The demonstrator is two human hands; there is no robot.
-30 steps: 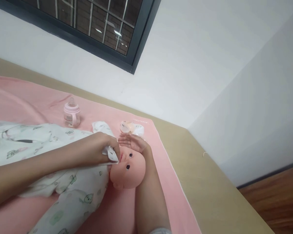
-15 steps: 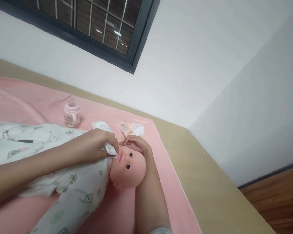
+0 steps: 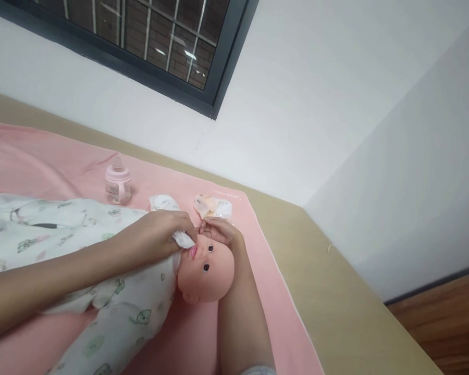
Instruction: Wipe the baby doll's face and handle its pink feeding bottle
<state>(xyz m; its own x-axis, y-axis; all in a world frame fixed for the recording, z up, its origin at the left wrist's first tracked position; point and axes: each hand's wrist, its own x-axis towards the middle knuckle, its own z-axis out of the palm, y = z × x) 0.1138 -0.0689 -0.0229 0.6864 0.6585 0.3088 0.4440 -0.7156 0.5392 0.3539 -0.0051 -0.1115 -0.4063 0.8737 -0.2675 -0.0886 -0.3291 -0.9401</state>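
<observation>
A baby doll [image 3: 213, 273] with a bare head lies on its back in a white, leaf-print outfit [image 3: 140, 291]. My left hand [image 3: 172, 232] reaches across its chest, fingers pinched on a crumpled white wipe [image 3: 183, 239], which touches the doll's face beside the pink lips. Behind the head runs my right forearm, against the crown. Past the doll's far cheek, my right hand [image 3: 219, 229] shows loosely extended fingers and no object in them; part of it is hidden by the head.
A pink-topped baby bottle [image 3: 118, 185] stands upright on the pink blanket [image 3: 273, 307]. Just beyond my right hand lies a small crumpled packet [image 3: 213, 207], white and peach. The wooden surface [image 3: 320, 291] borders white walls, with a dark-framed window [image 3: 214, 78] above.
My left hand has shifted slightly right and up with the wipe, towards the doll's far cheek. My right hand stays in place. The whole view has drifted very slightly.
</observation>
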